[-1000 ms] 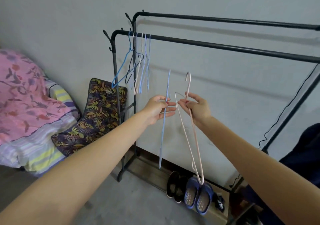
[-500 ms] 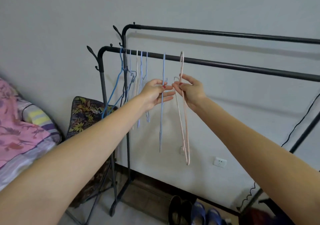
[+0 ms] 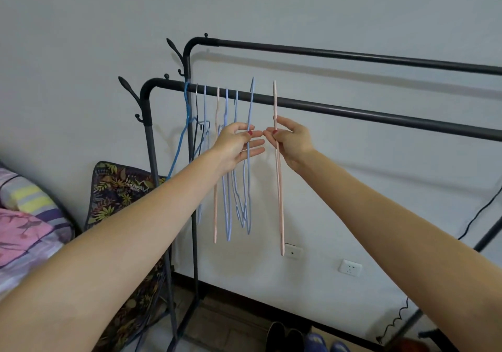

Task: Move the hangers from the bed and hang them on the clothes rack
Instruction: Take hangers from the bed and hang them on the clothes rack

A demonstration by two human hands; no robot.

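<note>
Your left hand (image 3: 235, 145) pinches a blue hanger (image 3: 249, 161) and your right hand (image 3: 292, 141) pinches a pink hanger (image 3: 279, 188), both hooks raised at the clothes rack's front rail (image 3: 380, 112), beside hangers already hung.

Low down to the left of my grip I see a dark cushion with leaves (image 3: 119, 188). Right below my grip are two white wall plugs (image 3: 350, 268) and, lower still, some shoes (image 3: 285, 336). Far to the right hangs a black cord (image 3: 478, 216).
</note>
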